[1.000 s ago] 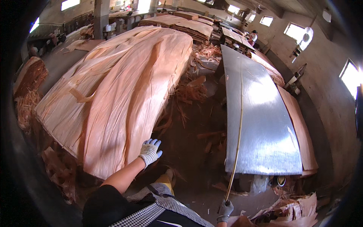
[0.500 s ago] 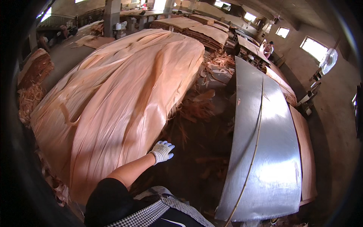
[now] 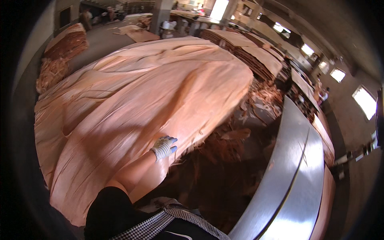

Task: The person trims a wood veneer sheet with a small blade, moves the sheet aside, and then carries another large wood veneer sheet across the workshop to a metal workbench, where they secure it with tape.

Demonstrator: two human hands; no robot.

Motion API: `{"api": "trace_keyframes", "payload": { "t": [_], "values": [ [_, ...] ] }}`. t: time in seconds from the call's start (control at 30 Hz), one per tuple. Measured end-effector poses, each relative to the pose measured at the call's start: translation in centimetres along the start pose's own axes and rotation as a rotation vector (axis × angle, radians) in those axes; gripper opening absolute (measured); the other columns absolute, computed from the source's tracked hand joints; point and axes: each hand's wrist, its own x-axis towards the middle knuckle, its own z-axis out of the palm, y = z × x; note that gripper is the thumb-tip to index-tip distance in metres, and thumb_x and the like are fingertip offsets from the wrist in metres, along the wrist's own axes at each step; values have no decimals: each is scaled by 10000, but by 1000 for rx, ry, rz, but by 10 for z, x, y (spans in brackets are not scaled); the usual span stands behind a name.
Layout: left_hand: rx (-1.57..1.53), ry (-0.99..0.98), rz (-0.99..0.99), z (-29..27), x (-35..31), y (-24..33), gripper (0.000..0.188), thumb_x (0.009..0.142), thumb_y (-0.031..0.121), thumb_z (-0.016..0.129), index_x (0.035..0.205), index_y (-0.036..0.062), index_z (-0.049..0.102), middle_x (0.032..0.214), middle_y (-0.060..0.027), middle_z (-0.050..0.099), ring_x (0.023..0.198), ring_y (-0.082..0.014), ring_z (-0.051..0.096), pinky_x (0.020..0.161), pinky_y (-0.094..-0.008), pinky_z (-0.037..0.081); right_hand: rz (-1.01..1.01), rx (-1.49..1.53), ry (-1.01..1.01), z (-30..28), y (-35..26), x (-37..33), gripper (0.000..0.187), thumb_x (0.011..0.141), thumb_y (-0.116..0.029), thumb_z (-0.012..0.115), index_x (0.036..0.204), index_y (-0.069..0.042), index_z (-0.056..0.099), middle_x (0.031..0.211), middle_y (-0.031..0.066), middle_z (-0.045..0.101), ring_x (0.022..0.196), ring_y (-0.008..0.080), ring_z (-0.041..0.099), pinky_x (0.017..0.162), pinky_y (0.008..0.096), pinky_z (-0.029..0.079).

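From my seat, far to the left of my left hand (image 3: 163, 147) stand smaller stacks of veneer (image 3: 66, 44), and nearer in lies the big pile of veneer sheets (image 3: 140, 108), pale pink-orange and rippled, filling most of what lies ahead of that hand. I judge the work as barely under way: the top sheet lies flat across the pile, none of it lifted or pulled clear, so the handling of it is all left to do. My left arm reaches forward from the lower edge, elbow slightly bent, the gloved hand resting palm-down on the pile's near right edge, fingers curled over the edge rather than spread. To its right lie veneer scraps (image 3: 228, 140) on the floor, then the shiny metal table (image 3: 296, 176). My right hand is out of sight.
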Motion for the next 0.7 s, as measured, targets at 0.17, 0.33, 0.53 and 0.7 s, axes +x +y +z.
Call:
{"api": "trace_keyframes", "payload": {
  "t": [0.17, 0.33, 0.53, 0.7],
  "values": [
    [-13, 60, -119, -5, 59, -42, 415, 807, 348, 568, 1129, 86, 583, 1123, -153, 596, 1022, -327, 557, 908, -435, 424, -255, 76, -87, 65, -76, 202, 78, 860, -78, 594, 799, -29, 600, 725, -13, 573, 661, 72, 494, 607, 228, 433],
    [209, 282, -353, -28, 105, -121, 408, 750, 266, 622, 1093, 49, 580, 1133, -171, 584, 1057, -323, 535, 899, -434, 427, -892, 7, -357, 227, -339, 277, 105, 843, -147, 599, 884, -61, 642, 806, 75, 641, 681, 180, 590, 639, 306, 483],
    [509, 358, -846, -71, 206, -248, 515, 777, 264, 615, 1243, 90, 478, 1295, -146, 467, 1158, -323, 453, 993, -456, 339, -1537, -422, -505, 341, -556, 265, 185, 798, -218, 595, 958, -131, 625, 868, 109, 640, 784, 307, 620, 685, 410, 502],
    [617, 198, -1145, -105, 241, -332, 623, 777, 386, 608, 1316, 125, 433, 1367, -111, 411, 1219, -312, 418, 1044, -515, 253, -1626, -422, -674, 410, -668, 278, 180, 777, -180, 598, 935, -100, 629, 870, 133, 639, 784, 325, 621, 684, 406, 504]
  ]
}}
